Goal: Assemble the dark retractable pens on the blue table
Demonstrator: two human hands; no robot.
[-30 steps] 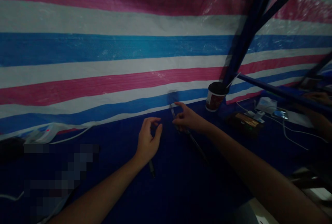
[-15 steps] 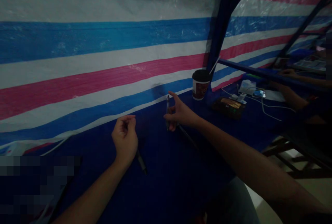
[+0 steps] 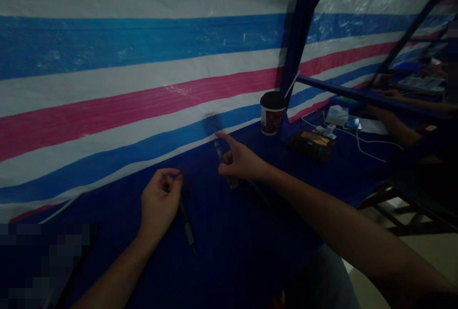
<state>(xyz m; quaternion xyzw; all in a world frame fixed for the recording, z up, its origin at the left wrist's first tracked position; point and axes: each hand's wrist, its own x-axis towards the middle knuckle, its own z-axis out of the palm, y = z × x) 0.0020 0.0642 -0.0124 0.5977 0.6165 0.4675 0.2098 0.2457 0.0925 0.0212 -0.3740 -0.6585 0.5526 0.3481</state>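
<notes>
My right hand (image 3: 245, 159) holds a pen (image 3: 219, 150) with a clear-looking barrel between thumb and curled fingers. The index finger stretches out past the pen's upper end, and the pen leans to the left. To its left, my left hand (image 3: 159, 201) is closed in a pinch, thumb against fingertip. Whatever may sit in that pinch is too small and dark to make out. A dark pen (image 3: 188, 230) lies on the blue table just right of my left hand. Another thin dark stick-like thing (image 3: 259, 191) lies partly hidden under my right wrist.
A lidded paper cup (image 3: 273, 114) with a straw stands by a blue metal post (image 3: 291, 61). Right of it lie a dark box (image 3: 313, 144), white cables and a phone (image 3: 353, 123). Another person's arms (image 3: 400, 123) rest farther right. Striped sheeting (image 3: 143, 104) borders the blue table (image 3: 222, 247).
The pen in my right hand has gone from nearly upright to tilted left, and that hand has shifted slightly left. My left hand has moved a little down and left, still pinched.
</notes>
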